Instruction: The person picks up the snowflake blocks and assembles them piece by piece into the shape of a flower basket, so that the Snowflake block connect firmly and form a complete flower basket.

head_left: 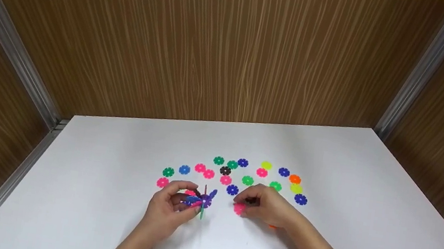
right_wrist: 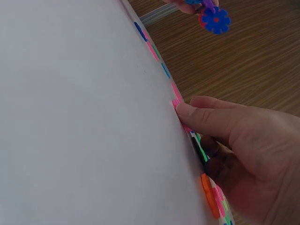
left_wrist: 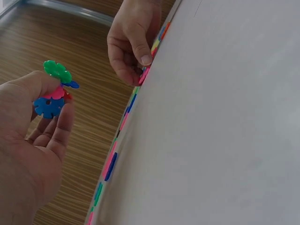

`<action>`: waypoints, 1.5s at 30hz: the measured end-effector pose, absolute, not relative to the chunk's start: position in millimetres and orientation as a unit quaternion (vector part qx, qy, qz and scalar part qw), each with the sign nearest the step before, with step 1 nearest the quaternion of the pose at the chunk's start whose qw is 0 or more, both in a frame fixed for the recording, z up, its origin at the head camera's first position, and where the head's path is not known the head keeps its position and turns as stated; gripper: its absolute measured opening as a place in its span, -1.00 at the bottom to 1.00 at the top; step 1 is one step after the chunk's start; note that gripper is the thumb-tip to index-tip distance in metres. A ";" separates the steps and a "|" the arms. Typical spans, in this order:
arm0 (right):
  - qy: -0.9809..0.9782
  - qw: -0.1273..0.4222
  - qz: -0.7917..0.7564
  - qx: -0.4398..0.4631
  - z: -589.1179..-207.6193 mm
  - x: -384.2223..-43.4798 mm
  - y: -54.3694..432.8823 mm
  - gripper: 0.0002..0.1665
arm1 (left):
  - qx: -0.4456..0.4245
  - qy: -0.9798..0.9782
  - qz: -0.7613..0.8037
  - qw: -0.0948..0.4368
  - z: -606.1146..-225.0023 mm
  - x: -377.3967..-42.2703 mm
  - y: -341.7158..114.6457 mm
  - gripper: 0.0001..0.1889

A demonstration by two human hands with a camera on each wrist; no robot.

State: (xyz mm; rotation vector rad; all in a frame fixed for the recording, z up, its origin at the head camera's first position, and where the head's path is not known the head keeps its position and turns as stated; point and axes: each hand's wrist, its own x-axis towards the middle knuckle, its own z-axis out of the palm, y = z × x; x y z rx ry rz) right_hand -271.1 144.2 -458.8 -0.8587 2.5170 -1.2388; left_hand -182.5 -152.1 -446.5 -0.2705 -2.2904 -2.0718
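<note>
My left hand (head_left: 168, 207) holds a cluster of interlocked notched plastic discs (head_left: 205, 201) above the table, pinched between thumb and fingers. In the left wrist view the cluster shows a green disc (left_wrist: 57, 71), a blue disc (left_wrist: 48, 108) and some pink between them. To its right, my right hand (head_left: 269, 205) pinches a pink notched disc (head_left: 239, 209) at the tabletop, thumb and forefinger on its edge. From the right wrist view, the thumb covers most of that pink disc (right_wrist: 176, 104).
Loose notched discs in several colours lie in an arc beyond the hands, among them a black disc (head_left: 225, 171), a yellow disc (head_left: 266, 165) and a dark blue disc (head_left: 301, 199). They lie on a white table (head_left: 115, 149). Wood-grain panels (head_left: 232, 48) enclose its back and sides.
</note>
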 end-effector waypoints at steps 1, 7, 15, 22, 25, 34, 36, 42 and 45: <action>0.853 0.102 -0.421 -0.291 -457.9 -270.0 142.7 -0.68 | -0.088 -0.738 -0.668 0.022 -446.5 -182.4 -152.0 -0.52; 0.838 0.106 -0.457 -0.278 -443.1 -257.4 128.8 -0.87 | -0.103 -0.733 -0.672 0.031 -446.6 -182.0 -150.5 -0.52; 0.759 0.130 -0.566 -0.295 -425.4 -239.5 103.5 -0.87 | -0.126 -0.731 -0.670 0.030 -446.7 -180.9 -148.8 -0.50; 0.752 0.095 -0.587 -0.284 -433.3 -238.5 102.7 -0.87 | -0.156 -0.713 -0.683 0.003 -449.6 -179.7 -145.3 -0.48; 0.749 0.087 -0.593 -0.283 -434.9 -239.7 103.4 -0.87 | -0.169 -0.707 -0.687 -0.009 -449.9 -179.6 -144.7 -0.50; 0.739 0.095 -0.597 -0.297 -432.2 -241.2 99.8 -0.86 | -0.175 -0.718 -0.674 0.016 -451.4 -181.3 -148.0 -0.55; 0.736 0.099 -0.598 -0.301 -431.4 -240.6 99.3 -0.86 | -0.175 -0.734 -0.655 0.030 -451.5 -181.5 -148.7 -0.60; 0.727 0.100 -0.606 -0.307 -434.0 -241.9 102.3 -0.81 | -0.146 -0.779 -0.609 0.043 -449.7 -181.9 -148.1 -0.78; 0.732 0.096 -0.599 -0.311 -436.1 -241.7 103.8 -0.80 | -0.140 -0.780 -0.609 0.032 -448.8 -181.0 -147.3 -0.78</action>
